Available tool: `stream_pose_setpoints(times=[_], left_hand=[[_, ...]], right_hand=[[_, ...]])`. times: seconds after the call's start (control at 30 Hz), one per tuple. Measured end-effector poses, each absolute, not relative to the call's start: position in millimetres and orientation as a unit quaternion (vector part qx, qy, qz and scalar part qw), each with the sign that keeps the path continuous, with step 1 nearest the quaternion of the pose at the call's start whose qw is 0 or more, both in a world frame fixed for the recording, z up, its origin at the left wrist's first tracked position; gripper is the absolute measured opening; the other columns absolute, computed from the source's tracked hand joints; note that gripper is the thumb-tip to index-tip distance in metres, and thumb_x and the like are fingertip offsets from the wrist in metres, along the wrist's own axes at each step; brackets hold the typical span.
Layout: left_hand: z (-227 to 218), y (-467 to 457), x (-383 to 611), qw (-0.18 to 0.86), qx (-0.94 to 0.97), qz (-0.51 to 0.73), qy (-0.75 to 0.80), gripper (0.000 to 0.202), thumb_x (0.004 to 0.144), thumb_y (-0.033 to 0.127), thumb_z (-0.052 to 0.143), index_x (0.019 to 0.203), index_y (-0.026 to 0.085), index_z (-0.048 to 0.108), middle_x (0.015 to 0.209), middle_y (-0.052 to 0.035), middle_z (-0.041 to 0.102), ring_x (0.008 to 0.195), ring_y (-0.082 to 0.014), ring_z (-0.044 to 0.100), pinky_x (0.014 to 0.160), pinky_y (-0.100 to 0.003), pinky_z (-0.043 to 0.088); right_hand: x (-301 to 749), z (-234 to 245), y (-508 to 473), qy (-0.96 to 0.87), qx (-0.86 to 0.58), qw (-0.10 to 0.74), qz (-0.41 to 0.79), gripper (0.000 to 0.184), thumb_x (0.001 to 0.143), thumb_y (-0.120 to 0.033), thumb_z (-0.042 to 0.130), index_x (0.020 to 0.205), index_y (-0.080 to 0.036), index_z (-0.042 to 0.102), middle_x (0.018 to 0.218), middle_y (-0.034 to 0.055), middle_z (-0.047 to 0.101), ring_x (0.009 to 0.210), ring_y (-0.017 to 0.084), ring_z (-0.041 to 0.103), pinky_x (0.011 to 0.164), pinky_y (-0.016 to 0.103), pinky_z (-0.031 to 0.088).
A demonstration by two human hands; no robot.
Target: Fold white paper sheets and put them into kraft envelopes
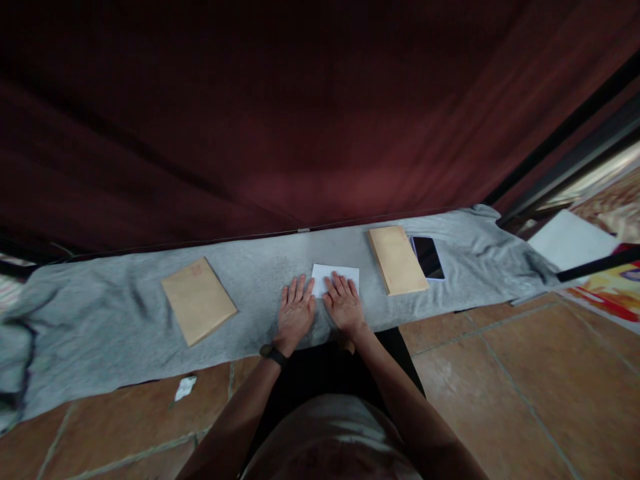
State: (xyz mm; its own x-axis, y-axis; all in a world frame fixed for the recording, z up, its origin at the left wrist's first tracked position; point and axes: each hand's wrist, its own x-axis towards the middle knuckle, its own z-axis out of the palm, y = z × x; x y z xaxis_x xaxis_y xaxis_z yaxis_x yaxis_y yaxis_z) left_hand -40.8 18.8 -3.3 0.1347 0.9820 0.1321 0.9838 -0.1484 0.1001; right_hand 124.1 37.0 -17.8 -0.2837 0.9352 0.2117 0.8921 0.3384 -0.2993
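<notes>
A small white folded paper [323, 272] lies flat on the grey cloth [265, 263] in front of me. My right hand [344, 303] rests on its lower part, palm down with the fingers stretched out. Just left of the paper, my left hand [296, 310] lies flat on the cloth, fingers spread, its thumb and forefinger near the paper's left edge. To the right sits a thick stack of brown envelopes [397, 259]. Farther left is another stack of brown envelopes [199, 300], turned at an angle.
Beside the right stack lies a phone [429, 258] with a dark screen. A dark red curtain [300, 133] hangs behind the narrow cloth-covered surface. Brown floor tiles [480, 380] show below, with a crumpled white scrap [185, 387]. A dark metal bar [570, 140] slants at right.
</notes>
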Motion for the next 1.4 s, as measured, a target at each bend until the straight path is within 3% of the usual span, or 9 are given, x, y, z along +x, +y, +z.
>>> stream_pose_setpoints(times=[0.23, 0.7, 0.87, 1.1, 1.4], left_hand=[[-0.9, 12.1, -43.5, -0.002, -0.755, -0.07, -0.652, 0.056, 0.101, 0.03, 0.033, 0.156, 0.02, 0.034, 0.163, -0.0071, 0.032, 0.153, -0.027, 0.024, 0.124, -0.051, 0.02], [0.7, -11.3, -48.8, -0.004, -0.749, -0.081, -0.657, 0.053, 0.103, 0.036, 0.036, 0.155, 0.026, 0.037, 0.163, -0.0035, 0.034, 0.152, -0.0273, 0.027, 0.123, -0.051, 0.025], [-3.2, -23.5, -56.1, 0.007, -0.741, -0.096, -0.665, 0.051, 0.103, 0.038, 0.036, 0.154, 0.029, 0.038, 0.161, -0.0029, 0.036, 0.151, -0.0268, 0.028, 0.123, -0.052, 0.025], [4.7, -3.8, -38.9, -0.024, -0.768, -0.129, -0.627, 0.054, 0.105, 0.031, 0.026, 0.155, 0.011, 0.033, 0.161, -0.0097, 0.036, 0.151, -0.0205, 0.029, 0.124, -0.041, 0.027], [-9.5, 33.7, -5.7, -0.034, -0.806, -0.098, -0.583, 0.058, 0.104, 0.041, 0.03, 0.155, 0.016, 0.034, 0.164, -0.0097, 0.029, 0.153, -0.0246, 0.022, 0.126, -0.048, 0.017]], right_hand=[[141.3, -16.4, 35.3, -0.782, -0.598, 0.167, 0.046, 0.052, 0.105, -0.038, 0.037, 0.153, -0.019, 0.041, 0.16, 0.0123, 0.037, 0.146, 0.029, 0.037, 0.121, 0.049, 0.024], [176.9, -37.8, 28.9, -0.767, -0.613, 0.189, -0.006, 0.057, 0.104, -0.034, 0.031, 0.155, -0.009, 0.034, 0.157, 0.0155, 0.041, 0.145, 0.03, 0.038, 0.12, 0.051, 0.024], [181.2, -43.5, 28.5, -0.767, -0.611, 0.195, -0.018, 0.059, 0.103, -0.036, 0.032, 0.156, -0.011, 0.034, 0.157, 0.0152, 0.042, 0.144, 0.03, 0.04, 0.119, 0.052, 0.027], [178.2, -37.5, 28.4, -0.764, -0.613, 0.199, -0.022, 0.057, 0.104, -0.035, 0.031, 0.154, -0.01, 0.036, 0.155, 0.0163, 0.045, 0.144, 0.03, 0.041, 0.119, 0.051, 0.027], [177.6, -33.1, 29.3, -0.763, -0.614, 0.201, -0.014, 0.055, 0.104, -0.034, 0.035, 0.154, -0.012, 0.038, 0.155, 0.0151, 0.045, 0.144, 0.028, 0.041, 0.119, 0.05, 0.027]])
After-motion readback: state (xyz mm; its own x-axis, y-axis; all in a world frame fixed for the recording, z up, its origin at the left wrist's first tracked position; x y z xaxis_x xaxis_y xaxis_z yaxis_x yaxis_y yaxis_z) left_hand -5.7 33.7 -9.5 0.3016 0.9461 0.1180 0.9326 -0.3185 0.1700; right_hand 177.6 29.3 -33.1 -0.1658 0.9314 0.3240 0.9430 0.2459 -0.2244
